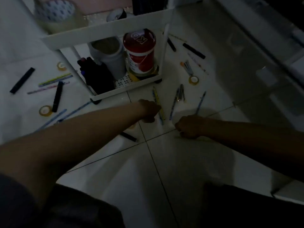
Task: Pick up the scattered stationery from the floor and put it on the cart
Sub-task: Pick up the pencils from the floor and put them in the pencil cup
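Note:
The scene is dim. My left hand (148, 111) reaches to the floor in front of the white cart (105, 32), and its fingers curl onto a yellow pencil (156, 96) lying beside a blue pen. My right hand (189, 126) rests on the tile with curled fingers, and a thin yellow-green pencil (202, 140) shows under it. A blue pen (200, 102), another blue pen (173, 106) and a cluster of grey pens (181, 92) lie just beyond both hands. Left of the cart lie black markers (57, 96), pencils (56, 79) and a tape roll (45, 110).
The cart's lower shelf holds a red-lidded can (139, 51), a white jar (110, 56) and dark markers (97, 74). A large tape roll (57, 12) sits on top. More pens, markers (194, 51) and a tape roll (193, 80) lie right of the cart. A black marker (129, 136) lies under my left forearm.

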